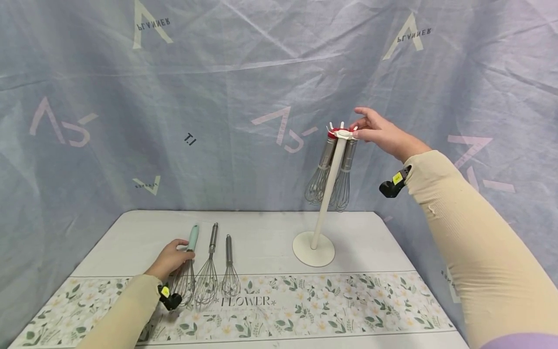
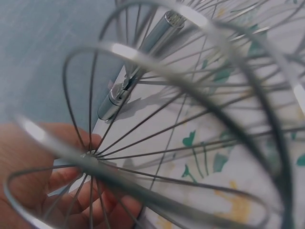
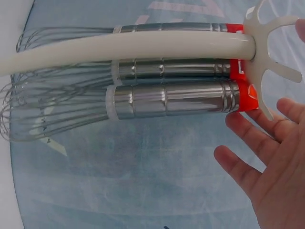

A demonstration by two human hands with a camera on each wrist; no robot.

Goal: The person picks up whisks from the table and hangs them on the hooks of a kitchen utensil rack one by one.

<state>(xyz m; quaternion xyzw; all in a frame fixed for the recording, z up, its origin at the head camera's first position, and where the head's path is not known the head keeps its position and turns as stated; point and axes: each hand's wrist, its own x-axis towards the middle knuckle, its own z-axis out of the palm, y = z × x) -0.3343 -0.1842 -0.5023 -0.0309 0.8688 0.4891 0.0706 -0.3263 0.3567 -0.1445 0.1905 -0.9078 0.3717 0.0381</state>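
Observation:
In the head view my left hand (image 1: 171, 257) pinches the whisk with the mint-green handle (image 1: 193, 237) where handle meets wires. Its wire loops (image 2: 190, 95) fill much of the left wrist view. A white stand (image 1: 327, 198) with a ring of hooks (image 3: 259, 47) stands at the right. Steel whisks (image 3: 176, 100) with red ends hang from it, wires downward. My right hand (image 1: 383, 135) is at the hooks beside the nearest red end (image 3: 247, 95). Its fingers are spread and loosely bent; whether they touch the hook or the whisk I cannot tell.
Two steel-handled whisks, a longer one (image 1: 212, 242) and a shorter one (image 1: 229, 252), lie right of the mint one. The stand's round base (image 1: 301, 249) rests on the white table (image 1: 261, 242) with a floral band (image 1: 348, 310). A blue-grey cloth (image 1: 226, 121) hangs behind.

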